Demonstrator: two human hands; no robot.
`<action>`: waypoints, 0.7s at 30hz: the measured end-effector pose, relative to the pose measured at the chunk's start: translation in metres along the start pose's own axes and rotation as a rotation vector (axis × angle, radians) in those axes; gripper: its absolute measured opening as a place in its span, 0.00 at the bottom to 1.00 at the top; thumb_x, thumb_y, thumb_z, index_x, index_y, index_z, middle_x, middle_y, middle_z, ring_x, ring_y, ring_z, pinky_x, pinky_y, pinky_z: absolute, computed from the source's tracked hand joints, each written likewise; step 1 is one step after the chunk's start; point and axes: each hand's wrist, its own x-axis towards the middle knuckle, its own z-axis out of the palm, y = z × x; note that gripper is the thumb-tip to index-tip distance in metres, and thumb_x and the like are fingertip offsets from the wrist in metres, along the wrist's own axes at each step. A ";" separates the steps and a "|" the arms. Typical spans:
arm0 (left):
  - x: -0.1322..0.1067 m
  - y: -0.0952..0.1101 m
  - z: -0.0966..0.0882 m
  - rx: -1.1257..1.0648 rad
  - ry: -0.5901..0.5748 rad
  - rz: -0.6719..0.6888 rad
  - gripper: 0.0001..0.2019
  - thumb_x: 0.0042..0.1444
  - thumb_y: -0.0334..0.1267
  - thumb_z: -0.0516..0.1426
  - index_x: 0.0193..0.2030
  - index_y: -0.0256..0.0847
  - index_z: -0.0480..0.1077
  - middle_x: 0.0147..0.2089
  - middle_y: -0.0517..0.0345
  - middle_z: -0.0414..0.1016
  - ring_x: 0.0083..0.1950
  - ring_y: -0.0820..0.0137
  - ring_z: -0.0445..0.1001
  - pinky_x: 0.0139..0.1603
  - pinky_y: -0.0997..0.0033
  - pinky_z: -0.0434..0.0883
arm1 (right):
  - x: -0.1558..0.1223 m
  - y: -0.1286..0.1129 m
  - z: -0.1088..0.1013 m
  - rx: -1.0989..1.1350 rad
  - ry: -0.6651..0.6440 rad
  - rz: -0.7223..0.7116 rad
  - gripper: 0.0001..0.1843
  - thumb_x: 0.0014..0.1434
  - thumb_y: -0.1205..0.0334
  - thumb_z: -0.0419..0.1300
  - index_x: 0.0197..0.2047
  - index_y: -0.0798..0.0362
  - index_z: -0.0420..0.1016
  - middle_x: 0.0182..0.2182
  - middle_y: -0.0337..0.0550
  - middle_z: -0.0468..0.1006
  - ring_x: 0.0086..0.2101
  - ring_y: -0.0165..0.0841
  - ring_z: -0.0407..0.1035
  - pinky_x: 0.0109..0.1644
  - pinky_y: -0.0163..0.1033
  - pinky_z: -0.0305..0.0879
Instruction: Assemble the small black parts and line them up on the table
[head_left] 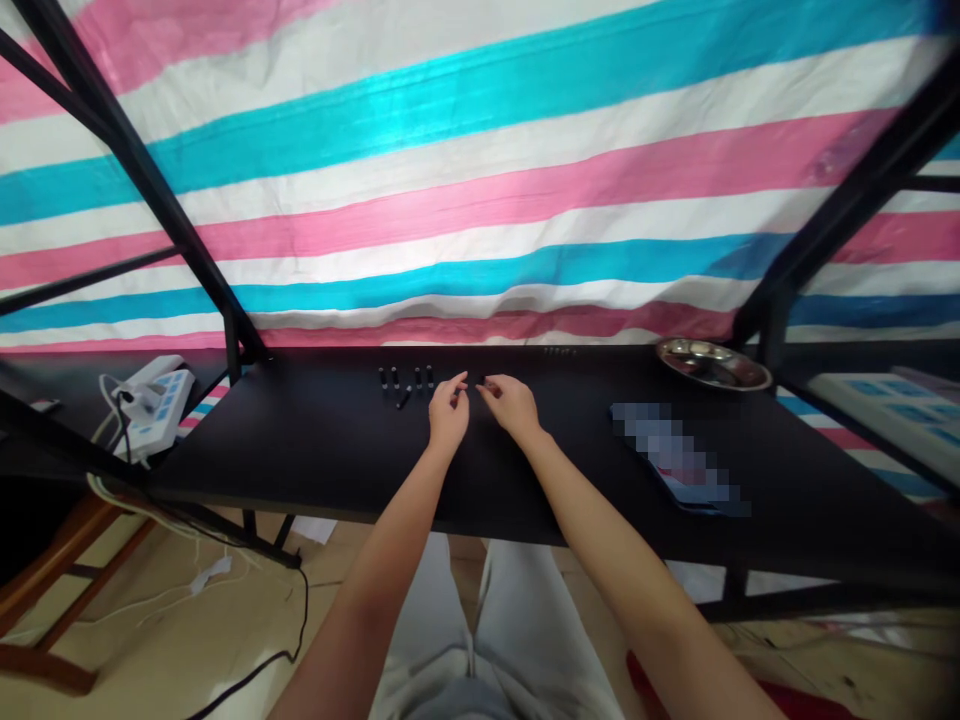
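A black tabletop [315, 450] is backed by striped tarp [480, 200]; small pegs [406, 381] are neared by left hand [448, 415] and right hand [511, 404], whose grip cannot be told.

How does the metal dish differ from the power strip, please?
The dish is round, shiny metal; the strip is long, white and blue. The dish sits at the table's far right; the strip lies beyond its left end, with cords. Both lie untouched.
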 end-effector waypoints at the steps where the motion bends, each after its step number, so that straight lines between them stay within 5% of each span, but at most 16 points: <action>1: -0.001 0.000 0.001 0.027 -0.040 0.032 0.17 0.48 0.27 0.52 0.45 0.45 0.71 0.38 0.56 0.71 0.29 0.77 0.66 0.35 0.75 0.66 | -0.003 -0.001 -0.001 -0.031 -0.023 -0.041 0.12 0.56 0.59 0.51 0.37 0.54 0.73 0.30 0.46 0.75 0.33 0.34 0.66 0.39 0.36 0.60; 6: -0.007 0.002 0.002 0.189 -0.135 0.155 0.12 0.50 0.29 0.54 0.41 0.43 0.72 0.33 0.57 0.71 0.26 0.76 0.64 0.33 0.74 0.65 | -0.010 -0.001 -0.005 -0.114 -0.131 -0.127 0.12 0.55 0.67 0.49 0.37 0.53 0.73 0.33 0.46 0.74 0.34 0.33 0.66 0.39 0.35 0.60; 12: -0.007 0.003 0.003 0.108 -0.120 0.084 0.08 0.48 0.32 0.57 0.37 0.41 0.71 0.30 0.59 0.69 0.25 0.77 0.63 0.31 0.75 0.63 | -0.014 0.001 -0.006 -0.065 -0.146 -0.171 0.11 0.56 0.67 0.49 0.37 0.54 0.73 0.32 0.46 0.74 0.34 0.32 0.67 0.39 0.34 0.60; 21: -0.005 0.001 0.000 0.095 0.066 0.008 0.06 0.53 0.34 0.54 0.38 0.41 0.67 0.32 0.58 0.69 0.29 0.75 0.67 0.36 0.74 0.64 | -0.017 -0.008 -0.007 -0.104 -0.154 -0.052 0.16 0.62 0.53 0.45 0.39 0.54 0.69 0.33 0.46 0.76 0.33 0.33 0.70 0.35 0.33 0.58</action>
